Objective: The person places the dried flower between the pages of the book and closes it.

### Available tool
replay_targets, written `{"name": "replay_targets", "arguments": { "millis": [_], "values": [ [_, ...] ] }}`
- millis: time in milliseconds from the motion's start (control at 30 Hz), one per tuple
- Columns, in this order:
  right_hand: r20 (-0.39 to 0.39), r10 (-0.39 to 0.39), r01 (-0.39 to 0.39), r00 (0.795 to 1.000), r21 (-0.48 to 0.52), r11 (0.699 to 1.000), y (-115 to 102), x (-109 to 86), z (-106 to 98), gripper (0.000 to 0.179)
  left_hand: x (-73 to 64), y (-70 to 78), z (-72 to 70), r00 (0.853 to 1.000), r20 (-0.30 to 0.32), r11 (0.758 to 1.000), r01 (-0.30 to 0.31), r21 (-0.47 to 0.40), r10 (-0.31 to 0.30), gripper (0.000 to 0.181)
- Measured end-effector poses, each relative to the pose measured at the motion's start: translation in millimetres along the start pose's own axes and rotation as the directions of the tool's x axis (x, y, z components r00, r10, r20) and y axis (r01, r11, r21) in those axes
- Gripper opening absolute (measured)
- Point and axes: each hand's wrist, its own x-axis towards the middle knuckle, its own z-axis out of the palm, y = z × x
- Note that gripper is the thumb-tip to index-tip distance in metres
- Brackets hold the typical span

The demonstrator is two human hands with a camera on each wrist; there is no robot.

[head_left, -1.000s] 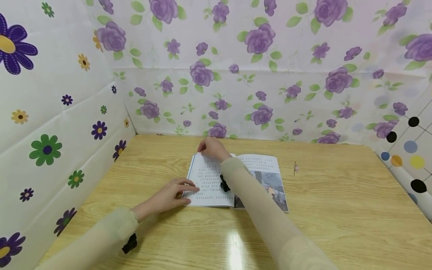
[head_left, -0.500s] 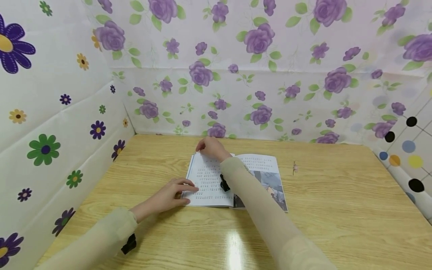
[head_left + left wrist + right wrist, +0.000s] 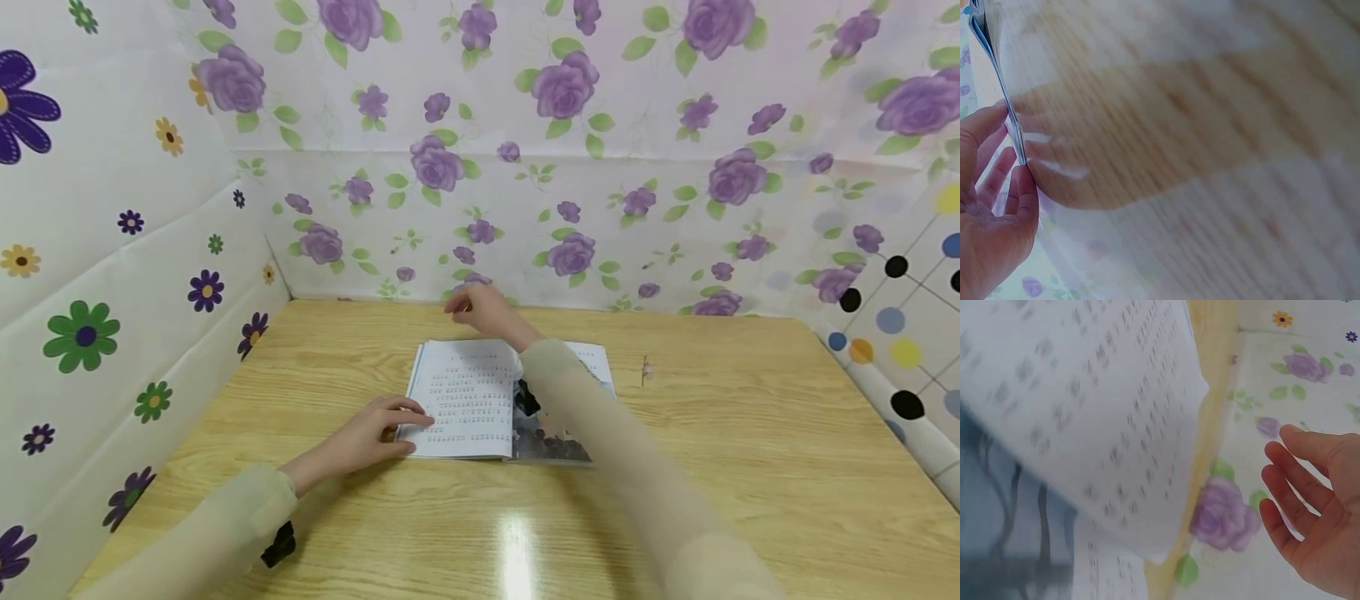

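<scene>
An open book (image 3: 468, 398) lies on the table, with a text page on the left and a text-and-picture page on the right. My left hand (image 3: 375, 429) rests at the book's left edge, fingers on the page and thumb by the lower corner. In the left wrist view the fingertips of the left hand (image 3: 1000, 181) touch the edge of the stacked pages. Beyond the book's top edge hovers my right hand (image 3: 491, 314), its fingers loosely bent around nothing. The right wrist view shows the right hand (image 3: 1316, 500) apart from the printed page (image 3: 1116, 412). My right sleeve covers part of the right page.
The wooden table (image 3: 720, 467) carries the book. A small, thin twig-like mark or item (image 3: 646, 372) lies right of it. A purple-rose cloth (image 3: 570, 158) hangs behind the table, and a daisy-patterned cloth (image 3: 135, 350) on the left. Black devices sit on both wrists.
My right hand has come off the top of the left page and moved slightly up and right. My left hand stays at the page edge. The head view has shifted a little.
</scene>
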Motion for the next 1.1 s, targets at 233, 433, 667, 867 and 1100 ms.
{"name": "replay_targets", "arguments": {
  "millis": [233, 433, 667, 867, 1100],
  "values": [
    [-0.098, 0.049, -0.047, 0.994, 0.017, 0.999, 16, -22.3, -32, 0.024, -1.4, 0.9, -0.5, 1.0, 0.009, 1.0, 0.025, -0.011, -0.025, 0.041],
    [-0.156, 0.063, -0.062, 0.986, 0.016, 0.998, 30, -48.8, -55, 0.025, -1.8, 3.9, -1.9, 0.999, 0.012, 0.999, 0.053, -0.005, -0.052, 0.041],
    [-0.215, 0.043, -0.046, 0.976, -0.007, 0.999, 51, -86.2, -72, 0.028, 0.2, 7.0, -1.4, 0.998, 0.017, 0.998, 0.066, 0.0, -0.066, 0.041],
    [-0.239, 0.063, -0.075, 0.969, -0.042, 0.996, 73, -119.7, -80, 0.033, -0.1, 6.8, -0.7, 0.998, 0.021, 0.998, 0.056, -0.017, -0.056, 0.041],
    [-0.263, 0.1, -0.13, 0.959, -0.096, 0.987, 92, -154.6, -88, 0.037, 0.9, 4.9, -0.1, 0.997, 0.028, 0.998, 0.066, -0.019, -0.066, 0.041]
  ]
}}
